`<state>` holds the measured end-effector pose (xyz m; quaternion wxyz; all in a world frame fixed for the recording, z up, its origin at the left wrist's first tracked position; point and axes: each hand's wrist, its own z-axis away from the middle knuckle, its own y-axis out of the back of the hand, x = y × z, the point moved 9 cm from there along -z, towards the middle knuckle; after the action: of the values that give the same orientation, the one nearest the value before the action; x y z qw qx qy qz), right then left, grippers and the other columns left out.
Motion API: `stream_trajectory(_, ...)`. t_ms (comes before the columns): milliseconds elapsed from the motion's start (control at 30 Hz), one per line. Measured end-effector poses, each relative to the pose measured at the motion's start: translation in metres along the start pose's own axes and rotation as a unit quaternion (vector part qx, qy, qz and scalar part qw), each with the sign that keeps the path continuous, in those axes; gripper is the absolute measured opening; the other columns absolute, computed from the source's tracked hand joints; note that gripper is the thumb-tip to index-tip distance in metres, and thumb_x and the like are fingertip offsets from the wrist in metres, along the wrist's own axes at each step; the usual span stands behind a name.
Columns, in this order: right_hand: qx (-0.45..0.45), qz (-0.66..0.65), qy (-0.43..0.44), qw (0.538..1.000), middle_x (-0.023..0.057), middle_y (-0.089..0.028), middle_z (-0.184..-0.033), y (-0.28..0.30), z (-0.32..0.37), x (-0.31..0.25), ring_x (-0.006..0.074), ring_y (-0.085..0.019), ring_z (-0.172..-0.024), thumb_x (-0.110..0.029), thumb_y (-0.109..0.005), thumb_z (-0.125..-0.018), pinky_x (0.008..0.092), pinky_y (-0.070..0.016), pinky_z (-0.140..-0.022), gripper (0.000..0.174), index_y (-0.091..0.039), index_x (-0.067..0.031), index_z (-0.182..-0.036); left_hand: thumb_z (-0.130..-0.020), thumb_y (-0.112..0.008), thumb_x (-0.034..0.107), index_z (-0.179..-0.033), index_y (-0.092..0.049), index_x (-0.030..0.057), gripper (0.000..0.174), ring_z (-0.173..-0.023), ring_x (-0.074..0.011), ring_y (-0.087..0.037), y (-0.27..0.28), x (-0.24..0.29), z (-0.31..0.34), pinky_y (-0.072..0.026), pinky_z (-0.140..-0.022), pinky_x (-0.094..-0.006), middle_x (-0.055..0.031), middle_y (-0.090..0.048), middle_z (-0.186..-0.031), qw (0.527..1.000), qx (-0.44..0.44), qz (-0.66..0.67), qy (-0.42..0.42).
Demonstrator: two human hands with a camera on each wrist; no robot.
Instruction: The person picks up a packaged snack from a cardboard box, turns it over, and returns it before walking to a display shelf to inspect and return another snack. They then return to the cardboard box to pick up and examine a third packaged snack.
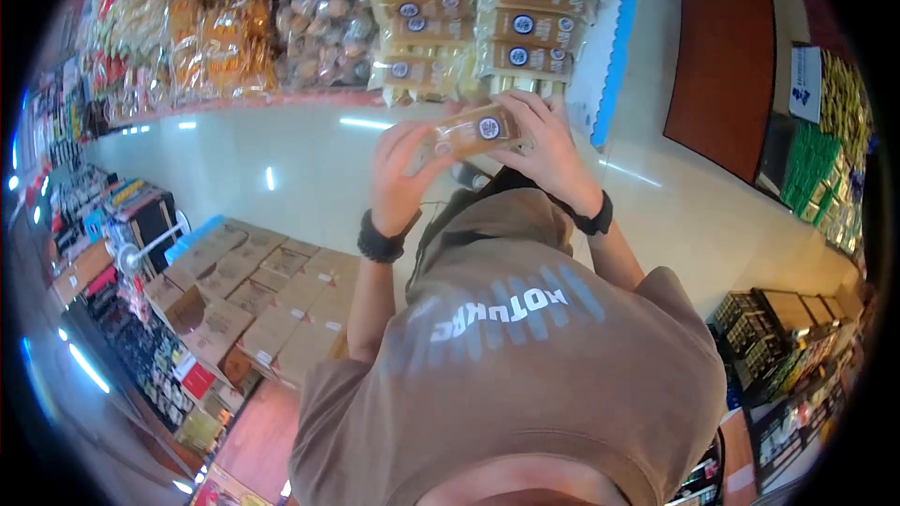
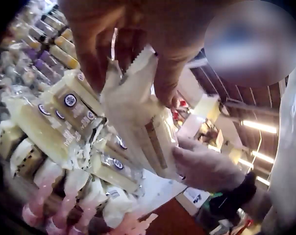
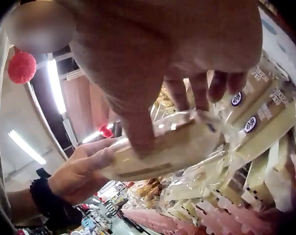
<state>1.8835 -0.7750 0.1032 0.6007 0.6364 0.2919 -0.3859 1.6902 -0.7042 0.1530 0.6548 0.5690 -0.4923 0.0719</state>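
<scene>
In the head view, a clear-wrapped food packet with a brown label and a dark round logo is held level in front of the body. My left hand grips its left end, thumb on the near side. At the other end my right hand pinches the wrapper. The left wrist view shows the packet's crimped wrapper end between the left thumb and fingers. A pale block fills the packet in the right wrist view, where the right thumb lies along its side and the left hand holds the far end.
Matching packets are stacked on the display just beyond the hands, beside bagged goods. A white board with a blue scalloped edge stands right of them. Cardboard boxes sit at left; a brown panel is at right.
</scene>
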Motion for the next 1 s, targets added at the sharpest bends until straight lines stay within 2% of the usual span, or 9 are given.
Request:
stream_trajectory(233, -0.177, -0.078, 0.168, 0.967, 0.0149, -0.055, -0.134, -0.042, 0.003, -0.045, 0.0353, -0.052, -0.120, -0.030, -0.089, -0.072, 0.0459, -0.0438, -0.102, 0.072, -0.059, -0.0055, -0.133, -0.072, -0.088, 0.005, -0.121, -0.069, -0.0015, 0.052, -0.105, -0.0237, -0.065, 0.052, -0.024, 0.090, -0.0511, -0.093, -0.0352, -0.0112, -0.070, -0.111, 0.991, 0.064, 0.029, 0.113)
stream_trajectory(433, -0.384, -0.036, 0.172, 0.906, 0.0156, -0.063, -0.094, -0.103, 0.036, -0.087, 0.0320, -0.064, -0.087, -0.038, -0.087, -0.075, 0.0396, -0.0505, -0.077, 0.061, -0.065, -0.0019, -0.119, -0.073, -0.090, 0.010, -0.123, -0.070, -0.0002, 0.055, -0.105, -0.0209, -0.065, 0.056, -0.052, 0.220, -0.0519, -0.093, -0.0340, -0.0101, -0.071, -0.112, 0.961, 0.160, 0.110, 0.196)
stream_trajectory(500, -0.424, -0.039, 0.205, 0.881, 0.0150, -0.060, -0.082, -0.131, 0.055, -0.099, 0.0322, -0.061, -0.077, -0.039, -0.088, -0.075, 0.0401, -0.0486, -0.070, 0.057, -0.065, -0.0002, -0.110, -0.074, -0.090, 0.011, -0.124, -0.069, -0.0003, 0.056, -0.107, -0.0209, -0.066, 0.058, -0.045, 0.266, -0.0523, -0.094, -0.0339, -0.0104, -0.071, -0.114, 0.945, 0.188, 0.123, 0.236)
stream_trajectory(533, -0.447, -0.041, 0.222, 0.865, 0.0148, -0.059, -0.077, -0.145, 0.068, -0.107, 0.0323, -0.060, -0.072, -0.039, -0.088, -0.075, 0.0403, -0.0477, -0.066, 0.055, -0.066, 0.0006, -0.105, -0.074, -0.091, 0.012, -0.124, -0.069, -0.0004, 0.056, -0.107, -0.0209, -0.066, 0.058, -0.041, 0.292, -0.0525, -0.094, -0.0339, -0.0105, -0.070, -0.114, 0.935, 0.205, 0.130, 0.259)
stream_trajectory(567, -0.503, -0.006, 0.198, 0.841, 0.0140, -0.061, -0.084, -0.161, 0.082, -0.110, 0.0238, -0.059, -0.075, -0.034, -0.092, -0.072, 0.0357, -0.0490, -0.071, 0.058, -0.065, 0.0025, -0.107, -0.075, -0.091, 0.014, -0.124, -0.069, -0.0009, 0.056, -0.108, -0.0206, -0.066, 0.051, -0.043, 0.320, -0.0528, -0.095, -0.0339, -0.0111, -0.070, -0.116, 0.909, 0.232, 0.200, 0.283)
stream_trajectory(667, -0.579, 0.059, 0.268, 0.767, 0.0118, -0.062, -0.080, -0.197, 0.131, -0.135, 0.0220, -0.060, -0.074, -0.035, -0.093, -0.070, 0.0341, -0.0488, -0.069, 0.054, -0.065, 0.0015, -0.099, -0.074, -0.092, 0.015, -0.124, -0.069, -0.0013, 0.057, -0.108, -0.0202, -0.066, 0.038, -0.023, 0.401, -0.0526, -0.097, -0.0340, -0.0112, -0.070, -0.117, 0.873, 0.296, 0.224, 0.315)
stream_trajectory(700, -0.603, 0.041, 0.267, 0.750, 0.0108, -0.058, -0.075, -0.208, 0.150, -0.143, 0.0204, -0.055, -0.068, -0.037, -0.094, -0.069, 0.0342, -0.0464, -0.063, 0.055, -0.063, 0.0012, -0.094, -0.073, -0.092, 0.025, -0.125, -0.069, 0.0010, 0.062, -0.114, -0.0243, -0.066, 0.028, -0.019, 0.431, -0.0508, -0.100, -0.0363, -0.0141, -0.070, -0.122, 0.854, 0.308, 0.246, 0.339)
stream_trajectory(767, -0.655, 0.036, 0.270, 0.705, 0.0083, -0.053, -0.069, -0.230, 0.187, -0.160, 0.0161, -0.049, -0.060, -0.039, -0.096, -0.068, 0.0327, -0.0435, -0.056, 0.057, -0.061, 0.0003, -0.088, -0.074, -0.092, 0.026, -0.124, -0.070, 0.0008, 0.061, -0.114, -0.0237, -0.066, 0.011, -0.003, 0.484, -0.0508, -0.100, -0.0361, -0.0146, -0.070, -0.124, 0.827, 0.348, 0.255, 0.359)
stream_trajectory(1000, -0.770, 0.113, 0.320, 0.541, 0.0057, -0.045, -0.068, -0.296, 0.321, -0.205, 0.0158, -0.041, -0.064, -0.035, -0.095, -0.068, 0.0326, -0.0390, -0.058, 0.058, -0.052, -0.0002, -0.084, -0.075, -0.092, 0.030, -0.121, -0.070, 0.0004, 0.059, -0.106, -0.0222, -0.066, -0.029, 0.075, 0.621, -0.0519, -0.095, -0.0345, -0.0111, -0.071, -0.113, 0.752, 0.528, 0.154, 0.363)
